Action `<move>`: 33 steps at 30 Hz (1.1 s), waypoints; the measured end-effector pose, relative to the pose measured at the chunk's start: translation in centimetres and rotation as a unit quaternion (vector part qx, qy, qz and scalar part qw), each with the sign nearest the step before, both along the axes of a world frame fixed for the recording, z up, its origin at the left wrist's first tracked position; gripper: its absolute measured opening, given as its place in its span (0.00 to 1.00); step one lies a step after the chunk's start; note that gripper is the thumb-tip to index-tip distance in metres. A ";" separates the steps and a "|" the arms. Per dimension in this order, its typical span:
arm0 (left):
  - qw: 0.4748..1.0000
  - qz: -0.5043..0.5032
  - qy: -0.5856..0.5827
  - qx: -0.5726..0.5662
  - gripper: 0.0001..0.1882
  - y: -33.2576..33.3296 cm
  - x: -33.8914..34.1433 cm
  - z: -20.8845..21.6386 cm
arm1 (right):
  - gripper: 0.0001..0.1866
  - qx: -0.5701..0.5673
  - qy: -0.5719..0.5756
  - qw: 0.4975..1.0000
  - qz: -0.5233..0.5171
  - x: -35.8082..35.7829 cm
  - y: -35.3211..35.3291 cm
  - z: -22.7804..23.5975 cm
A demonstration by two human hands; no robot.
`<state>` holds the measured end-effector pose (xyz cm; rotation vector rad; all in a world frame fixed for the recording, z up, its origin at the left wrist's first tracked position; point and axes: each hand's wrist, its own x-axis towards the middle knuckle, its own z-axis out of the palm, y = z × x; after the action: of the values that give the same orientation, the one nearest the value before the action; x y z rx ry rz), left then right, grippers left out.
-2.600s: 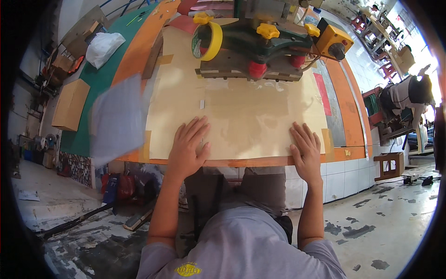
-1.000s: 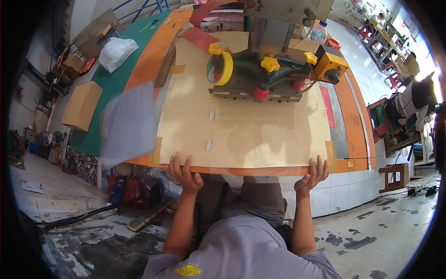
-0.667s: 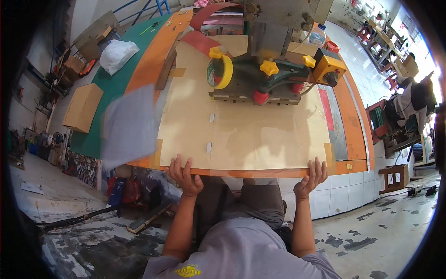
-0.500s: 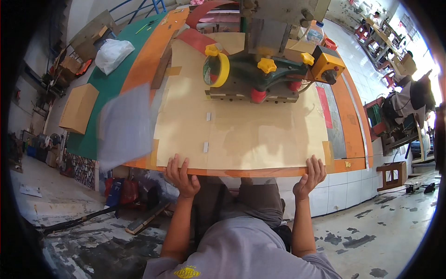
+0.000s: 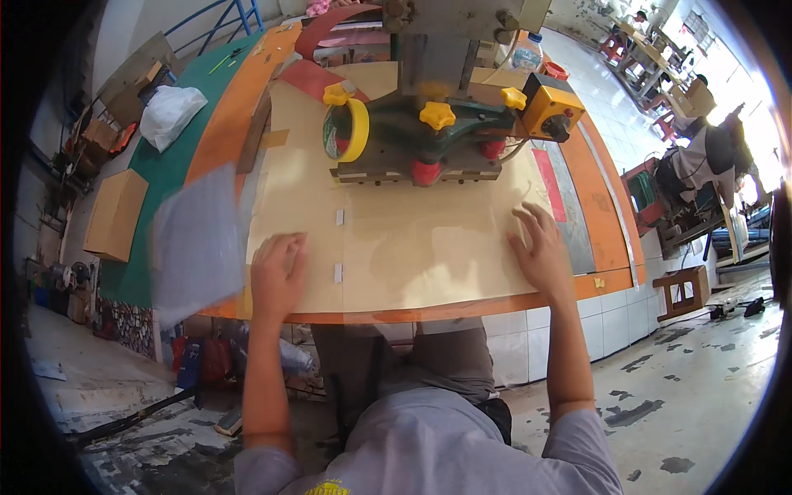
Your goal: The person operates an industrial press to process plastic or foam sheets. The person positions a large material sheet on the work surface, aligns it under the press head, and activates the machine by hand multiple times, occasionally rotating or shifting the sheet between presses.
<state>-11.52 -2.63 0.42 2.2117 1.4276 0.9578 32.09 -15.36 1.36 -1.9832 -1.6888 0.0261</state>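
A large beige sheet (image 5: 412, 247) covers the middle of the orange-edged worktable, with two small white tabs (image 5: 339, 217) stuck on its left half. Above its near left part is my left hand (image 5: 279, 268), fingers stretched and pointing inward, holding nothing. Over the right side of the sheet, my right hand (image 5: 543, 252) has its fingers apart and empty. Whether either hand touches the surface, I cannot tell. Beyond both hands stands the dark green press head (image 5: 412, 132) with yellow star knobs (image 5: 437, 115). A yellow tape roll (image 5: 355, 132) hangs at its left side.
Left of the beige sheet is a translucent sheet (image 5: 198, 247) by the table edge. A cardboard box (image 5: 115, 214) and a white plastic bag (image 5: 172, 115) rest on the green surface. A yellow control box (image 5: 551, 110) sits right of the press. Another person (image 5: 701, 161) is at far right.
Both hands have left the table's near edge and moved forward over the beige sheet. The view has shifted, so the table sits a little further left.
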 end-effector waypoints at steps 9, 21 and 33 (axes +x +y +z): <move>0.990 -0.086 0.110 -0.007 0.26 10.4 4.8 -2.9 | 0.31 -0.058 0.057 0.996 0.022 3.7 9.9 -4.3; 0.991 -0.118 0.053 -0.046 0.21 11.0 6.0 -3.2 | 0.21 -0.022 0.083 0.995 0.045 3.0 9.2 -3.6; 0.944 -0.224 0.240 0.013 0.36 5.2 10.5 -0.3 | 0.36 -0.044 -0.081 0.981 0.173 -4.7 7.2 -1.9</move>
<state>-1.02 2.61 0.08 2.7433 0.9906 0.2953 27.35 -8.14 -0.53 -1.7692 -2.1560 0.0661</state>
